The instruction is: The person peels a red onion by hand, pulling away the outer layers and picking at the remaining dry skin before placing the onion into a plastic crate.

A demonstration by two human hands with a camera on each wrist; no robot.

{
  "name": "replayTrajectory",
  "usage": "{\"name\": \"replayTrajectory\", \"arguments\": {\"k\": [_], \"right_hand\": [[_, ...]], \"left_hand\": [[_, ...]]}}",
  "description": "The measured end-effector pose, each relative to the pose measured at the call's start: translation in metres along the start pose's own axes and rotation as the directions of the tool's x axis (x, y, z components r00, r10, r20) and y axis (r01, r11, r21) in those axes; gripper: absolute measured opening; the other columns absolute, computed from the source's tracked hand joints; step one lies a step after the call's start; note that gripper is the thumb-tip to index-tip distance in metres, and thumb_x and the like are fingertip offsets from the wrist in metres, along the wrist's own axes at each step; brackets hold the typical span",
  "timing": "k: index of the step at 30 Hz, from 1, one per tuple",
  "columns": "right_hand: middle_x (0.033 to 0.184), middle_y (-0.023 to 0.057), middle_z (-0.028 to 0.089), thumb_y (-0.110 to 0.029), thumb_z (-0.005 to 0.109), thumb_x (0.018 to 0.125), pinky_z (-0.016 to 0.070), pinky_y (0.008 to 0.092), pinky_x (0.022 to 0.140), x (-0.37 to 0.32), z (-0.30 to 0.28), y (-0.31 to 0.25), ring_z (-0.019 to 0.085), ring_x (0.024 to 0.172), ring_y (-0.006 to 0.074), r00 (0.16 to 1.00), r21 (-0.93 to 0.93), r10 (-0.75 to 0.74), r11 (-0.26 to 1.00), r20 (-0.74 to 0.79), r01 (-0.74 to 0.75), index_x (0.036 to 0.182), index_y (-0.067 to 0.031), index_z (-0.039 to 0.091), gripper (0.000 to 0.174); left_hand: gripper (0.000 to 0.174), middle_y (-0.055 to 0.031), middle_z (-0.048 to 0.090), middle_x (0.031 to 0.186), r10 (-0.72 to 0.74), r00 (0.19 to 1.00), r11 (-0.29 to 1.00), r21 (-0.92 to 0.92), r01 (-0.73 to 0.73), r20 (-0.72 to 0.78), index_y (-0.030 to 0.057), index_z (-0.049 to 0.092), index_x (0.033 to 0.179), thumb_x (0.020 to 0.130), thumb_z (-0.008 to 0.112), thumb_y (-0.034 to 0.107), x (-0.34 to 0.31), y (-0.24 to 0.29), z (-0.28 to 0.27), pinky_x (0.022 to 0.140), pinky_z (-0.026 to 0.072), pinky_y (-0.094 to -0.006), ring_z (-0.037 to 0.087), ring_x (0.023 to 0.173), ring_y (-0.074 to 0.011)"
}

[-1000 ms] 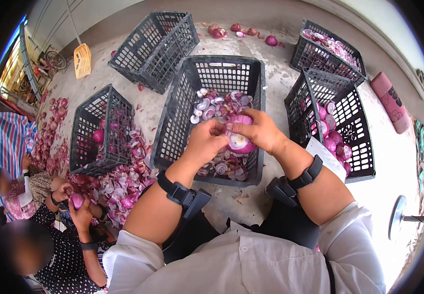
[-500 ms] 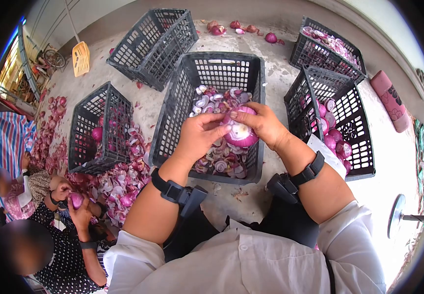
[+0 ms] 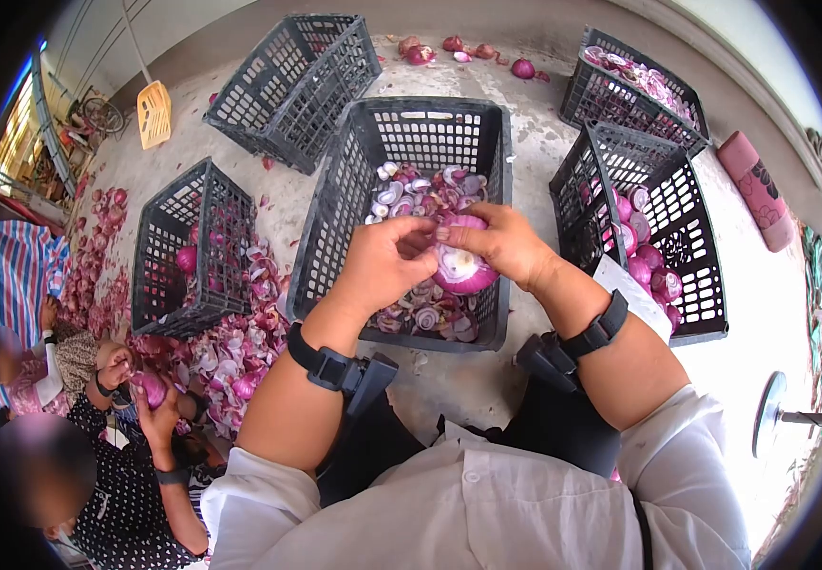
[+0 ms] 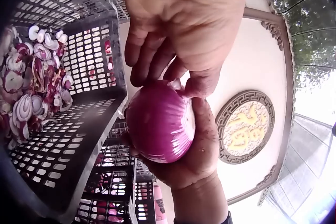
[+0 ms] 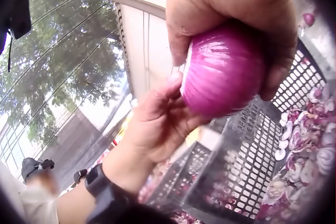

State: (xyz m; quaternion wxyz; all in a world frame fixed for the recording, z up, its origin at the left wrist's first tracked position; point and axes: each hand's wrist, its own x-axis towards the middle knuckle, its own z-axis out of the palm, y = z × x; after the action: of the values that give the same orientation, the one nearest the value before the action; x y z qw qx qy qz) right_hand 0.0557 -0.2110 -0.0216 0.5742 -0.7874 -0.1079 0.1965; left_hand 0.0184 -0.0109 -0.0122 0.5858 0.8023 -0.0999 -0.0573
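Note:
A large red onion (image 3: pixel 468 274), with a pale cut end, is held above a dark plastic crate (image 3: pixel 324 237). My right hand (image 3: pixel 517 249) grips it, thumb across its top and fingers round its far side. Thumb and fingertips of my left hand (image 3: pixel 384 264) meet at the edge of the cut face. In the left wrist view they pinch a small bit of onion peel (image 4: pixel 175 83) there. The onion's purple side (image 5: pixel 224 74) is smooth and shiny in the right wrist view. Inside the crate below lie onion peelings and cut ends (image 3: pixel 400 198).
A crate of peeled onions (image 3: pixel 653 271) stands to the right, with a crate of onion pieces (image 3: pixel 639 76) behind. Two more crates stand back left (image 3: pixel 287 95) and left (image 3: pixel 178 256). Peelings (image 3: pixel 230 370) cover the floor near a seated person (image 3: pixel 135 484) holding an onion.
My left fingers move slightly along the onion's cut edge, and the onion tilts a little in my right hand. The head view shifts slightly.

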Motion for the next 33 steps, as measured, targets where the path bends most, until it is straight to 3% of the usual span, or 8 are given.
{"name": "replayTrajectory", "arguments": {"k": [5, 8, 11, 17, 20, 23, 27, 33], "right_hand": [[0.103, 0.0273, 0.065, -0.058, 0.069, 0.072, 0.0475, 0.0386, 0.088, -0.005, 0.005, -0.006, 0.063, 0.101, 0.0367, 1.000, -0.194, -0.016, 0.981, 0.002, 0.017, 0.113, 0.0078, 0.060, 0.078], [0.090, 0.0178, 0.067, -0.047, 0.072, 0.076, 0.0497, 0.0357, 0.076, -0.006, 0.009, -0.009, 0.064, 0.083, 0.0244, 0.999, -0.248, -0.029, 0.969, -0.046, 0.017, 0.101, 0.0044, 0.065, 0.057], [0.088, 0.0180, 0.067, -0.045, 0.072, 0.077, 0.0498, 0.0358, 0.075, -0.005, 0.010, -0.010, 0.064, 0.082, 0.0243, 0.998, -0.244, -0.046, 0.969, -0.039, 0.035, 0.100, 0.0039, 0.066, 0.055], [0.093, 0.0269, 0.066, -0.056, 0.068, 0.070, 0.0491, 0.0404, 0.084, -0.004, 0.010, -0.009, 0.065, 0.093, 0.0383, 0.997, -0.243, -0.064, 0.969, -0.048, 0.050, 0.105, 0.0026, 0.066, 0.068], [0.091, 0.0229, 0.068, -0.046, 0.071, 0.074, 0.0506, 0.0366, 0.081, -0.003, 0.010, -0.008, 0.067, 0.089, 0.0309, 0.995, -0.191, -0.091, 0.978, -0.039, 0.082, 0.104, 0.0046, 0.065, 0.059], [0.092, 0.0165, 0.068, -0.033, 0.073, 0.079, 0.0512, 0.0316, 0.079, -0.016, 0.006, -0.029, 0.066, 0.087, 0.0213, 0.997, 0.284, -0.082, 0.956, 0.008, 0.077, 0.104, 0.0064, 0.064, 0.047], [0.099, 0.0125, 0.066, -0.026, 0.072, 0.080, 0.0509, 0.0300, 0.080, -0.017, -0.006, -0.031, 0.063, 0.088, 0.0185, 0.994, 0.499, -0.100, 0.860, -0.037, 0.105, 0.111, 0.0060, 0.059, 0.046], [0.101, 0.0133, 0.065, -0.024, 0.073, 0.079, 0.0506, 0.0304, 0.082, -0.014, -0.012, -0.023, 0.063, 0.090, 0.0194, 0.995, 0.485, -0.097, 0.869, -0.026, 0.098, 0.113, 0.0056, 0.058, 0.047]], "left_hand": [[0.034, -0.0098, 0.068, 0.080, -0.019, 0.999, 0.995, 0.096, 0.015, 0.042, -0.0020, 0.062, 0.098, 0.067, 0.072, 0.008, 0.002, -0.001, -0.004, 0.069, 0.0537, -0.0299, 0.066, 0.073, -0.0165], [0.033, -0.0098, 0.067, 0.079, -0.020, 0.999, 0.990, 0.138, 0.015, 0.037, -0.0010, 0.062, 0.096, 0.066, 0.073, 0.009, 0.003, -0.005, -0.006, 0.069, 0.0532, -0.0305, 0.066, 0.073, -0.0174], [0.033, -0.0101, 0.067, 0.079, -0.008, 1.000, 0.990, 0.141, 0.004, 0.029, -0.0004, 0.062, 0.095, 0.065, 0.072, 0.009, 0.004, -0.004, -0.008, 0.068, 0.0528, -0.0304, 0.066, 0.072, -0.0172], [0.032, -0.0092, 0.067, 0.077, -0.029, 1.000, 0.995, 0.092, 0.029, -0.010, -0.0002, 0.063, 0.094, 0.065, 0.071, 0.009, 0.006, -0.006, -0.006, 0.065, 0.0515, -0.0302, 0.065, 0.070, -0.0168], [0.025, -0.0048, 0.064, 0.081, -0.068, 0.998, 0.990, 0.121, 0.067, 0.003, -0.0015, 0.061, 0.094, 0.069, 0.064, -0.004, 0.008, -0.004, -0.006, 0.065, 0.0485, -0.0236, 0.060, 0.072, -0.0091], [0.020, -0.0049, 0.065, 0.081, -0.163, 0.982, 0.952, 0.248, 0.182, -0.095, -0.0028, 0.062, 0.093, 0.073, 0.063, -0.005, 0.013, -0.019, -0.017, 0.066, 0.0487, -0.0235, 0.060, 0.071, -0.0096], [0.017, -0.0072, 0.067, 0.089, -0.056, 0.998, 0.998, 0.020, 0.056, -0.019, -0.0038, 0.063, 0.098, 0.081, 0.061, -0.005, 0.010, -0.034, -0.014, 0.071, 0.0512, -0.0248, 0.065, 0.080, -0.0141], [0.035, -0.0108, 0.065, 0.104, -0.204, 0.978, 0.857, -0.491, 0.160, -0.037, -0.0033, 0.060, 0.114, 0.086, 0.067, 0.016, 0.000, -0.005, -0.008, 0.078, 0.0542, -0.0296, 0.066, 0.090, -0.0189]]}}
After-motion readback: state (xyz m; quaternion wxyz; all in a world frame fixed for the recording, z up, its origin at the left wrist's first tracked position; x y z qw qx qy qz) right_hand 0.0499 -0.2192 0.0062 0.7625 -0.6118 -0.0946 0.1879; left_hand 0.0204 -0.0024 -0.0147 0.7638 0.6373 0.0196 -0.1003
